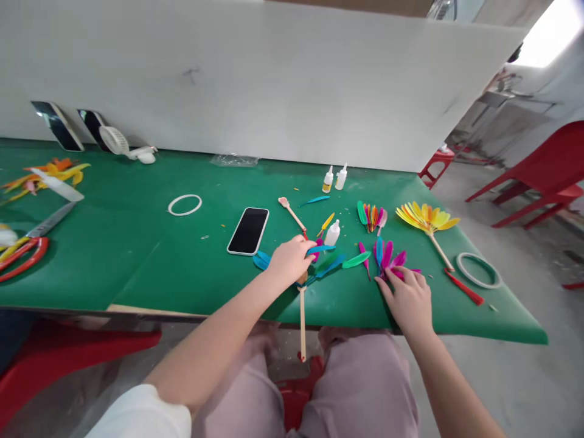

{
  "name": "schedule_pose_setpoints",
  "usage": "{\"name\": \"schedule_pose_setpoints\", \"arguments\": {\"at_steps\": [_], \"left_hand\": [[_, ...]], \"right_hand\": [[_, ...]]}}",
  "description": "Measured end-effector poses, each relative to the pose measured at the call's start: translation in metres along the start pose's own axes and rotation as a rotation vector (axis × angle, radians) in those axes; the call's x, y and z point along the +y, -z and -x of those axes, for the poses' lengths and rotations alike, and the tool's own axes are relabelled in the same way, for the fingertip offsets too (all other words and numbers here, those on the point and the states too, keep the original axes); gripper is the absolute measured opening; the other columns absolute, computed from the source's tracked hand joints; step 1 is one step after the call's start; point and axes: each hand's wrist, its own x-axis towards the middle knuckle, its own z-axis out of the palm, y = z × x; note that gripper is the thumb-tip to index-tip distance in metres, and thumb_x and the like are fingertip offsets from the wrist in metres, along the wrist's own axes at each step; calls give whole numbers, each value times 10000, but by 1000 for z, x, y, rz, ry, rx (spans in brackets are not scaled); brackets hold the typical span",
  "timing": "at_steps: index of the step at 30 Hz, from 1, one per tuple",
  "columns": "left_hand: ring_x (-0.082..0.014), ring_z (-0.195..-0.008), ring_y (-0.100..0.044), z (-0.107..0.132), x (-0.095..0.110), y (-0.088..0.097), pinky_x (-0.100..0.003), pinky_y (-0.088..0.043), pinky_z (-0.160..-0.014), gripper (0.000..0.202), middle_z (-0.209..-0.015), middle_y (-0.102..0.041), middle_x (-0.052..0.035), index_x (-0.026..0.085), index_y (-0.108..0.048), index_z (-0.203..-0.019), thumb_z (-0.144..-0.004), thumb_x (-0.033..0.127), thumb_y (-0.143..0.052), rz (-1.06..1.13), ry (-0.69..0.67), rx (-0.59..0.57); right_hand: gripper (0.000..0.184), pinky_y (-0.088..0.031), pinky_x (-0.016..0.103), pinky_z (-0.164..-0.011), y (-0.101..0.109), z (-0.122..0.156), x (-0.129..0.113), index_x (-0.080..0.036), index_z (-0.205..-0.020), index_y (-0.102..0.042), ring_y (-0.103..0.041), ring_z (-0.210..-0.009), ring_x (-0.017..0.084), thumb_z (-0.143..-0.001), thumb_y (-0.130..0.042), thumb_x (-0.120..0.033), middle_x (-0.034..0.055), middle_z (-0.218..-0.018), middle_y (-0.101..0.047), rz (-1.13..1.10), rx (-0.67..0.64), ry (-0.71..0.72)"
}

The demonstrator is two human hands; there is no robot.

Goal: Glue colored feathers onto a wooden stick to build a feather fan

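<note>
Sleeve (141, 415) (cropped), left grip (290, 261) half-hiding fan (302, 319), right grip (413, 299) over magenta feathers (387, 253)

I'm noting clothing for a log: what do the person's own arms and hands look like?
The left hand and right hand wear no gloves. Both forearms are uncovered. A plain white sleeve shows on the left arm; no right sleeve is in view.

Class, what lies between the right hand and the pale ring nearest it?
In the head view, the red tassel of the yellow feather fan crosses that stretch.
</note>
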Motion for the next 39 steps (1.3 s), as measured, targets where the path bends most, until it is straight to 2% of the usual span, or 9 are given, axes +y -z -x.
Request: {"name": "schedule_pose_setpoints", "arguments": {"at_steps": [4,8,13,16,22,27,30,33,39], "left_hand": [[-172,-829,-602,-9,-24,1,-226,-424,-639,391,-1036,-546,-34,291,-517,-1184,-795,282,-545,-66,-140,-106],[-166,-732,-606,-19,-23,-7,-233,-395,-556,290,-1015,-549,-36,278,-587,-1070,-794,219,-523,-186,-274,-166],[-137,-624,-584,-30,-29,-10,-243,-363,-506,213,-993,-558,-51,194,-630,-865,-768,110,-460,-303,-370,-190],[-137,-633,-583,-32,-36,-6,-244,-372,-517,252,-1016,-560,-49,205,-626,-908,-774,106,-437,-295,-344,-168],[-157,-766,-604,-14,-41,9,-222,-404,-589,316,-979,-574,-27,274,-581,-1095,-816,204,-451,-122,-149,-77],[-187,-854,-608,10,-45,21,-251,-450,-708,339,-989,-630,-37,259,-560,-1153,-829,314,-479,126,-14,39],[-188,-872,-614,19,-51,24,-268,-457,-768,285,-972,-674,-26,233,-635,-1052,-813,314,-505,395,85,160],[-183,-723,-632,23,-53,24,-278,-479,-690,286,-829,-702,-37,187,-689,-933,-791,373,-524,701,230,262],[-206,-834,-640,22,-28,19,-304,-464,-809,261,-811,-710,-61,158,-711,-840,-699,367,-645,1130,281,354]], "right_hand": [[344,-414,417,-870,-8,-32,-10,-195,-1073,-627,-483,-990,260,-829,-481,-388,110,-1054,-596,-149,-5,91],[339,-385,421,-920,-24,-61,-11,-204,-1089,-618,-448,-1095,277,-815,-509,-373,89,-1078,-612,-189,-196,282],[185,-404,392,-821,-29,-79,-7,-239,-880,-664,-492,-941,253,-789,-553,-355,73,-940,-618,-152,-374,351],[119,-400,379,-801,-26,-82,-7,-230,-779,-642,-480,-937,253,-790,-554,-308,67,-922,-608,-139,-403,356],[208,-408,350,-778,-26,-84,-8,-213,-970,-587,-514,-885,215,-803,-544,-328,73,-948,-603,-235,-504,448],[127,-411,322,-728,-25,-95,-10,-204,-786,-642,-512,-773,194,-787,-562,-302,50,-774,-615,-256,-529,531],[175,-417,321,-757,-12,-99,-7,-209,-777,-674,-519,-804,196,-807,-521,-289,59,-814,-633,-316,-375,471],[237,-422,326,-787,8,-96,1,-217,-833,-691,-537,-833,198,-826,-474,-312,54,-855,-647,-362,-266,325],[295,-433,329,-691,48,-68,-5,-213,-840,-688,-589,-798,219,-751,-527,-444,46,-829,-667,-430,-190,-198]]}}
